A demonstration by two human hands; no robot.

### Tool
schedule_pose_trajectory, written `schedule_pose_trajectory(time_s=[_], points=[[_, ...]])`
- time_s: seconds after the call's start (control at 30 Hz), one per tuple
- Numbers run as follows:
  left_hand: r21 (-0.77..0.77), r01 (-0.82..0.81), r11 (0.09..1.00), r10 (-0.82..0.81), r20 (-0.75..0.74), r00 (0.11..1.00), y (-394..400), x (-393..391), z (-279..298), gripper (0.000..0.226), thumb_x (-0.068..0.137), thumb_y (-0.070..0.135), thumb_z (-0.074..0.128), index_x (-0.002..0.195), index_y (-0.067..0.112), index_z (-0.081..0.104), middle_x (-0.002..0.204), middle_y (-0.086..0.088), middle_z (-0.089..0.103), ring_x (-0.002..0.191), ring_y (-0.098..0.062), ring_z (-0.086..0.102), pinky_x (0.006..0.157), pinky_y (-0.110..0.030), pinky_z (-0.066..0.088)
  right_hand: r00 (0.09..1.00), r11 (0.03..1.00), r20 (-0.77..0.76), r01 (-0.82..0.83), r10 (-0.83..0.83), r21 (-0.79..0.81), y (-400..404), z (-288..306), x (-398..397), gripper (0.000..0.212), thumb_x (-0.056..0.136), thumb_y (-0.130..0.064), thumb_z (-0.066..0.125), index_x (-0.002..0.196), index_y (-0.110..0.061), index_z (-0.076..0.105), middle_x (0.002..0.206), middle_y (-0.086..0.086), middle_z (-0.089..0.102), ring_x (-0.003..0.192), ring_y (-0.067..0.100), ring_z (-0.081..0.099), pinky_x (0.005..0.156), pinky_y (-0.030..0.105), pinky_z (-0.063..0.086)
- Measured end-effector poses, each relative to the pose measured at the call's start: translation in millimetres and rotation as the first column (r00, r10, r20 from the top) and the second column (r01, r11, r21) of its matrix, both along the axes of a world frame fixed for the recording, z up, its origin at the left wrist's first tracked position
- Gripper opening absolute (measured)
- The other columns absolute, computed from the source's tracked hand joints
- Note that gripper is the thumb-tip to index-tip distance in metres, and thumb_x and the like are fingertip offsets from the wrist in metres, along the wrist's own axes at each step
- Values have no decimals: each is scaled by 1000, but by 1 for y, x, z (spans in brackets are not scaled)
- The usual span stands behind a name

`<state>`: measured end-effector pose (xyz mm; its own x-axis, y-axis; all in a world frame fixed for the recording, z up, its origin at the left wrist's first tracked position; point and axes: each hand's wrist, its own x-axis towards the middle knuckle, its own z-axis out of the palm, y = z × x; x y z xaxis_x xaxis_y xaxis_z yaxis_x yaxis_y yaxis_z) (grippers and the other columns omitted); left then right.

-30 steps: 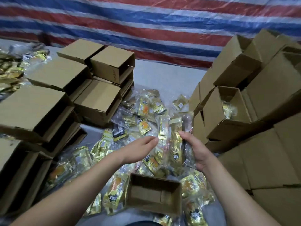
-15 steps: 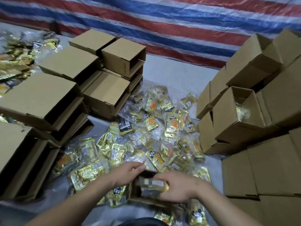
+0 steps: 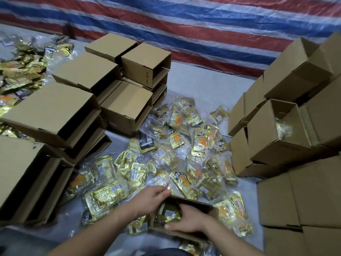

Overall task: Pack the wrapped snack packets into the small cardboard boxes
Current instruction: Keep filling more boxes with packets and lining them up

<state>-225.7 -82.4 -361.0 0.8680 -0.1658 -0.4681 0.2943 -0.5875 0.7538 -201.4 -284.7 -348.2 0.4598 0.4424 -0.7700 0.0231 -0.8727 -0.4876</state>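
near the front edge of the pale floor (image 3: 199, 85), a small open cardboard box (image 3: 193, 203) sits between the person's two forearms, ringed by loose packets on its far, left and right sides. the left hand (image 3: 150, 197) rests at the box's far left corner with its fingers curled over the rim; whether they grip the cardboard or only lie on it cannot be told. the right hand (image 3: 190, 219) lies across the box mouth, fingers stretched out and pressing a gold wrapped packet (image 3: 167, 215) down inside.

beyond the box a heap of gold snack packets (image 3: 184, 150) spreads over the middle of the floor, reaching from the left stacks to the right ones, so little bare floor shows between them. a bare strip of floor runs behind the heap up to the striped tarp (image 3: 203, 24) along the far edge.

on the left, flat-lying empty boxes (image 3: 55, 111) are stacked in several piles, their open ends facing the heap and their corners just beside the nearest packets. on the right, a wall of cardboard boxes (image 3: 310, 191) rises near the heap's edge; one open box (image 3: 263, 130) among them shows a packet inside. a second pile of packets (image 3: 20, 71) lies at the far left corner, behind the left stacks.
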Motion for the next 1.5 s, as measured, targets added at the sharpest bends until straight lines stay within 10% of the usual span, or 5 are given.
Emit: schedule_pose_trajectory(time_s=[0.17, 0.9, 1.13, 1.3, 1.5], points=[[-16, -29, 999, 29, 11, 1000, 0, -1, 4, 32, 101, 54, 44, 91, 33, 65, 91, 5, 69, 87, -9, 62, 81, -28, 47, 970, 997, 234, -58, 69, -52, 3, 4, -5, 35, 93, -50, 50, 107, -22, 66, 111, 3, 69, 103, 23, 64, 74, 27, 42], [-6, -79, 997, 79, -16, 997, -5, 0, 3, 38, 99, 57, 44, 96, 27, 67, 92, 2, 69, 89, -12, 63, 86, -33, 49, 978, 974, -210, -69, 23, -216, 12, 7, -4, 56, 105, -42, 23, 147, -11, 44, 155, 13, 39, 139, 25, 41, 109, 33, 31], [33, 9, 999, -9, -1, 1000, -2, 6, 10, 29, 98, 58, 45, 93, 37, 65, 88, 3, 70, 82, -12, 64, 81, -34, 51, 975, 989, 186, 106, -125, 107, -9, 64, 10, 38, 94, -42, 43, 73, -14, 56, 71, 5, 60, 66, 18, 55, 57, 31, 39], [188, 142, 972, -158, 74, 985, 1, 13, 19, 30, 102, 54, 39, 92, 36, 60, 85, 10, 66, 77, -6, 62, 72, -28, 50, 829, 995, 555, 17, -70, 99, -39, 77, 32, 34, 98, -47, 48, 120, -24, 61, 116, -7, 62, 106, 13, 57, 93, 33, 46], [328, 324, 887, -377, 113, 919, -32, 49, 40, 31, 104, 42, 38, 96, 24, 61, 93, 4, 66, 85, -15, 61, 80, -34, 50, 900, 999, 434, -49, 36, 19, -67, 48, 28, 53, 101, -58, 36, 142, -26, 48, 136, -1, 55, 125, 18, 51, 106, 38, 41]])
